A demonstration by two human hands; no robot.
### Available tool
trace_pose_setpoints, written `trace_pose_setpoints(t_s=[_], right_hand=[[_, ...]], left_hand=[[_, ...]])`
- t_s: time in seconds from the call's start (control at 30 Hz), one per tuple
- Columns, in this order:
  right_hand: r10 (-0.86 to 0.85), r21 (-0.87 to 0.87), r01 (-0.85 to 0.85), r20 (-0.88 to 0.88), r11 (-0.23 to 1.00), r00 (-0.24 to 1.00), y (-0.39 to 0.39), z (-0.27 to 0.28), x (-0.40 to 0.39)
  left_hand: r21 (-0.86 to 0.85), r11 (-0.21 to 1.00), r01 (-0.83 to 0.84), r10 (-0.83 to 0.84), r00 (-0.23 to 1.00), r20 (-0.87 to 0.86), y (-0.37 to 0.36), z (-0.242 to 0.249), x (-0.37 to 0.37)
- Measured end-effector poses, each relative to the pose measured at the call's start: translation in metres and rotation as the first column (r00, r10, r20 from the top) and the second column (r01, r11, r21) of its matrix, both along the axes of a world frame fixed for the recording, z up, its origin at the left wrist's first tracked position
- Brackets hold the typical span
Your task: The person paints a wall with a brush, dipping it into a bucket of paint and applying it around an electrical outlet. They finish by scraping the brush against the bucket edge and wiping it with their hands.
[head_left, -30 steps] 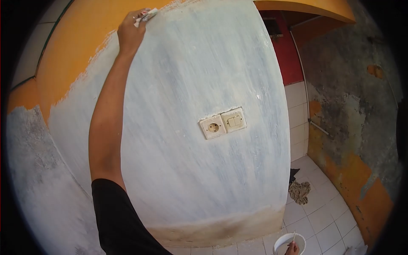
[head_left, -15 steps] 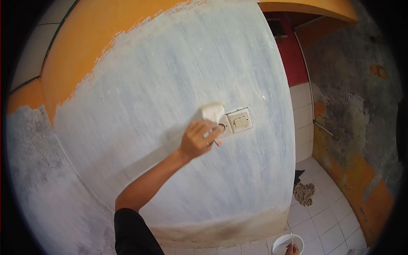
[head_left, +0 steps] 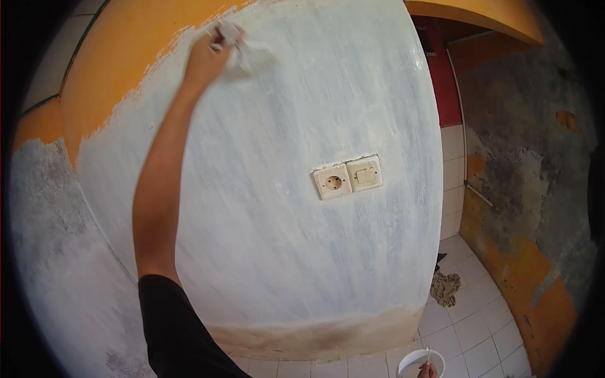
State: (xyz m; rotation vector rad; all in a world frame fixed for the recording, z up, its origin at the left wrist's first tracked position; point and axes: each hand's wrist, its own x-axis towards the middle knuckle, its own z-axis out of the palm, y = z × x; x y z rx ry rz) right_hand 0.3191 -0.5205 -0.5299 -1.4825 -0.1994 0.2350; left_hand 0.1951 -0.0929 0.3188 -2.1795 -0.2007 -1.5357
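High on the whitened wall [head_left: 271, 157], near its orange edge, my left hand [head_left: 208, 57] is closed around a wide paintbrush [head_left: 252, 60] with white bristles. Motion blurs the brush, which looks pressed to the wall. At the bottom of the view, my right hand [head_left: 427, 370] is closed at a white bucket [head_left: 401, 365]. A thin pale strip, apparently the bucket's handle, runs from the far rim into its fingers. Most of that hand and the bucket's lower part are cut off by the frame.
A wall socket [head_left: 332, 182] and a light switch [head_left: 365, 176] sit side by side, with white smears around them. Orange paint [head_left: 135, 44] borders the whitened area. A crumpled cloth [head_left: 445, 290] lies on the tiled floor [head_left: 476, 324]. A patchy wall [head_left: 523, 170] stands right.
My left hand has carried the paintbrush from beside the socket up and left to the upper wall, uncovering the socket. My right hand stays at the bucket. The view has shifted slightly.
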Motion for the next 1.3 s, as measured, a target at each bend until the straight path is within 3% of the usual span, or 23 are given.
trace_pose_setpoints(t_s=[0.07, 0.1, 0.17, 0.2, 0.23, 0.33, 0.4, 0.53, 0.6, 0.63, 0.8, 1.1, 1.2, 1.3], right_hand=[[0.023, -0.004, -0.024, -0.154, 1.0, 0.988, -0.002, -0.007, 0.001], [0.033, -0.005, -0.035, -0.23, 0.999, 0.973, -0.003, -0.01, 0.001], [0.059, -0.038, -0.066, -0.145, 0.997, 0.988, 0.0, -0.025, 0.006], [0.074, -0.063, -0.08, -0.101, 0.995, 0.992, -0.001, -0.02, 0.005], [0.071, -0.033, -0.077, -0.15, 0.997, 0.986, -0.002, -0.018, 0.003], [0.072, 0.021, -0.069, -0.238, 0.997, 0.969, 0.002, 0.003, -0.004], [0.091, 0.014, -0.09, -0.211, 0.996, 0.973, 0.003, 0.006, -0.007], [0.157, -0.056, -0.169, -0.177, 0.984, 0.972, 0.003, -0.017, -0.01], [0.218, 0.001, -0.221, -0.189, 0.975, 0.958, 0.01, 0.018, -0.015], [0.154, -0.039, -0.178, -0.335, 0.983, 0.929, 0.019, 0.048, -0.02], [0.186, -0.05, -0.214, -0.334, 0.976, 0.924, 0.029, 0.058, -0.028], [0.242, -0.008, -0.264, -0.371, 0.965, 0.896, 0.038, 0.071, -0.036], [0.256, -0.003, -0.279, -0.387, 0.96, 0.886, 0.038, 0.072, -0.037], [0.266, 0.004, -0.285, -0.376, 0.958, 0.888, 0.039, 0.073, -0.033]], left_hand=[[0.129, 0.985, 0.117, -0.127, 0.989, 0.074, 0.016, 0.054, -0.019], [0.142, 0.99, -0.011, -0.02, 0.977, 0.211, 0.008, 0.066, -0.025], [0.346, 0.938, -0.011, -0.092, 0.955, 0.281, 0.015, 0.082, -0.025], [0.435, 0.9, -0.02, -0.13, 0.941, 0.312, 0.021, 0.079, -0.03], [0.332, 0.941, 0.06, -0.171, 0.933, 0.317, 0.029, 0.069, -0.028], [0.36, 0.932, -0.032, -0.068, 0.963, 0.26, 0.051, 0.024, -0.027], [0.493, 0.87, -0.009, -0.106, 0.973, 0.206, 0.052, -0.029, -0.023], [0.464, 0.879, -0.11, 0.038, 0.986, 0.163, 0.056, -0.156, -0.021], [0.491, 0.868, -0.068, 0.029, 0.996, 0.088, 0.061, -0.229, -0.02], [0.444, 0.895, -0.046, 0.027, 0.998, 0.049, 0.055, -0.266, -0.02], [0.263, 0.965, 0.024, -0.015, 0.999, -0.036, 0.036, -0.436, -0.016], [-0.139, 0.99, 0.015, -0.042, 0.979, -0.2, -0.005, -0.69, -0.015], [-0.285, 0.958, -0.026, -0.071, 0.943, -0.325, -0.026, -0.763, -0.026], [-0.416, 0.906, -0.072, -0.12, 0.901, -0.417, -0.054, -0.794, -0.038]])
